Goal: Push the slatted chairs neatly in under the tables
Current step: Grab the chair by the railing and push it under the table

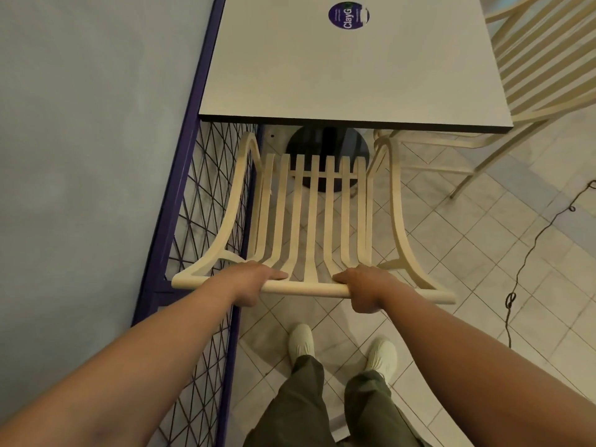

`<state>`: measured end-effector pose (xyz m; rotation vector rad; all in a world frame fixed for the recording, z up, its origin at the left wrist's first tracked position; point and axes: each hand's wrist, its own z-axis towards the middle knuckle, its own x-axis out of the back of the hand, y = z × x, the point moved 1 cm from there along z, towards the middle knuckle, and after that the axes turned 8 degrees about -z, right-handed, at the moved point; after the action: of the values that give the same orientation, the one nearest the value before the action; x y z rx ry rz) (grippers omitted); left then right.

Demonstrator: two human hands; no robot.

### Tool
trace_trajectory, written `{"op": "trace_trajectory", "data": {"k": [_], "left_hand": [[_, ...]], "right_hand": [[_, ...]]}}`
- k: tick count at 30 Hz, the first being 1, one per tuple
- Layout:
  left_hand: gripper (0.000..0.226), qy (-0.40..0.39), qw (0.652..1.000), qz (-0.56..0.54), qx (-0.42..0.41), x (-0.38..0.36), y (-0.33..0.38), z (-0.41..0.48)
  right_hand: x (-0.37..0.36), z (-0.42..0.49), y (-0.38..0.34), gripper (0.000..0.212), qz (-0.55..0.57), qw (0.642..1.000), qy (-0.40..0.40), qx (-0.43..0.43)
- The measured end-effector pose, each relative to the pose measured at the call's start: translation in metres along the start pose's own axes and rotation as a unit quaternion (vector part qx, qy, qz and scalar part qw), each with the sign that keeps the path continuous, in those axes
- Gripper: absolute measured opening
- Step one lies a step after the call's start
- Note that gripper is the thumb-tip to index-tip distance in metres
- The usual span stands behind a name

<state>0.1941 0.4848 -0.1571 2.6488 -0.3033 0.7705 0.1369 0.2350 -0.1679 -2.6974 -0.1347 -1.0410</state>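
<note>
Left grip: my left hand (pixel 254 280) is closed over the round cream-coloured top rail (pixel 309 289) of the cream slatted wooden chair (pixel 311 217), fingers lying forward across the rail, left of centre.
Right grip: my right hand (pixel 362 287) is wrapped around the same rail, right of centre, knuckles up.
Grip spacing: the two hands sit about evenly either side of the middle slat, which I judge right for a straight push.
Chair position: the chair faces the white square counter (pixel 348 75); its seat front lies under the near counter edge, while the back and top rail stand clear on my side.
Left hazard: a purple metal mesh fence (pixel 206 201) runs just beside the chair's left arm; I cannot tell whether they touch.
Right hazard: a second cream slatted chair (pixel 541 59) stands at the counter's right side, its leg near my chair's right arm.
Under-counter obstacle: the black round pedestal base (pixel 327 146) sits ahead of the seat.
Step in hand: push in, judged partly done.
Method: apply equal force through both hands, keep the rail parallel to the counter edge, advance slowly, and stop before the pedestal.
Footing: my white shoes (pixel 301 340) stand behind the rail on the tiled floor (pixel 483 253).
</note>
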Motion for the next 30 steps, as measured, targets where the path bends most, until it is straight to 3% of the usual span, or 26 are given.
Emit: {"op": "trace_trajectory", "data": {"k": [2,5,11,17,30], "left_hand": [[0.087,0.005,1.000,0.012,-0.007,-0.002,-0.005,-0.002],[0.091,0.008,1.000,0.016,0.001,-0.009,-0.015,-0.004],[0.096,0.013,1.000,0.014,0.002,-0.010,-0.017,-0.004],[0.097,0.010,1.000,0.015,-0.003,-0.007,-0.015,0.000],[0.094,0.039,0.999,-0.013,0.006,0.024,-0.026,0.018]], "right_hand": [[-0.003,-0.006,0.005,0.047,0.015,1.000,0.007,-0.009],[-0.010,-0.022,0.019,0.070,0.024,0.999,0.001,-0.025],[-0.016,-0.031,0.032,0.086,0.012,0.999,0.021,-0.045],[-0.011,-0.027,0.034,0.077,-0.009,1.000,0.005,-0.024],[0.012,0.003,0.045,0.089,-0.020,0.999,0.008,-0.030]]}}
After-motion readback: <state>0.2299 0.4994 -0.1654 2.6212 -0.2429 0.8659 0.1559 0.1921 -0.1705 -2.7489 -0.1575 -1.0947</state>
